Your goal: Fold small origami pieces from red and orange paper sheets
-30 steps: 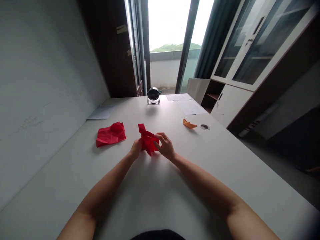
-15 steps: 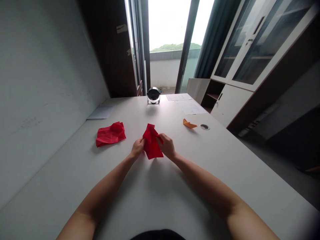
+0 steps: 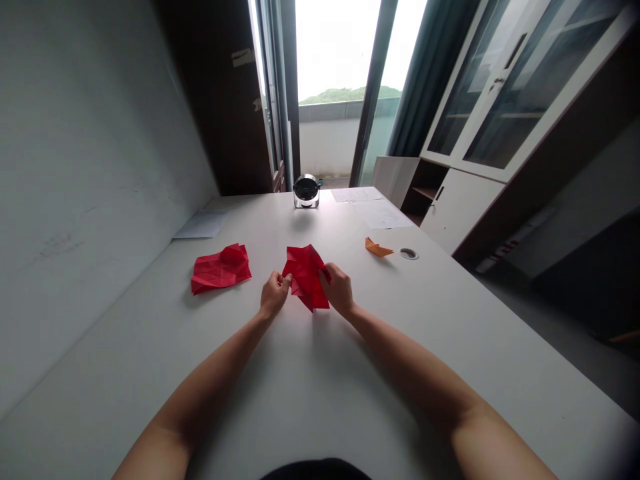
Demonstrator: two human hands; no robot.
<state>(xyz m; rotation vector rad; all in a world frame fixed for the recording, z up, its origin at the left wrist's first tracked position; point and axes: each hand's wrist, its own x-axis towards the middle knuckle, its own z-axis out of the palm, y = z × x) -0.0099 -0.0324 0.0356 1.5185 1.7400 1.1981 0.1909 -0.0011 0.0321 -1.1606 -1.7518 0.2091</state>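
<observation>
A creased sheet of red paper (image 3: 307,272) is held up between my two hands, a little above the white table (image 3: 300,400). My left hand (image 3: 275,292) pinches its left edge between thumb and fingers. On the opposite side, my right hand (image 3: 337,288) grips the right edge, the thumb lying over the paper. The sheet is partly spread, with folds and pointed corners at top and bottom. Another crumpled red paper (image 3: 221,269) lies on the table to the left of my left hand, touched by neither hand.
An orange folded paper boat (image 3: 379,248) rests right of my hands, beside a round cable hole (image 3: 409,254). A round black device on a stand (image 3: 306,191) is at the far edge. White sheets (image 3: 383,215) lie back right, more paper (image 3: 201,224) by the left wall.
The red paper between my hands has been spread wider, its upper part opening out. My hands have moved slightly apart. The other things on the table stay where they were.
</observation>
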